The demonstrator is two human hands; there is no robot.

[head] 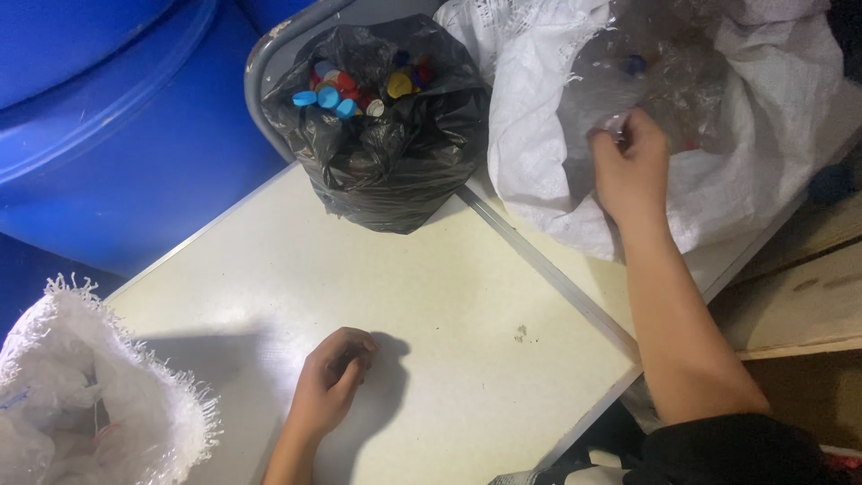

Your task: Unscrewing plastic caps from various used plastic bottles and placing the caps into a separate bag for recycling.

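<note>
My right hand (631, 166) reaches into a white woven sack (530, 117) at the upper right and pinches the clear plastic of a bottle (646, 76) among several inside it. My left hand (330, 382) rests on the pale table (449, 296) near its front edge, fingers curled loosely, with nothing seen in it. A black plastic bag (386, 153) stands at the table's far side, open at the top and filled with several coloured bottle caps (359, 90).
A second white woven sack (81, 395) stands open at the lower left, beside the table. Large blue drums (117, 117) fill the upper left. A wooden surface (799, 296) lies to the right of the table edge.
</note>
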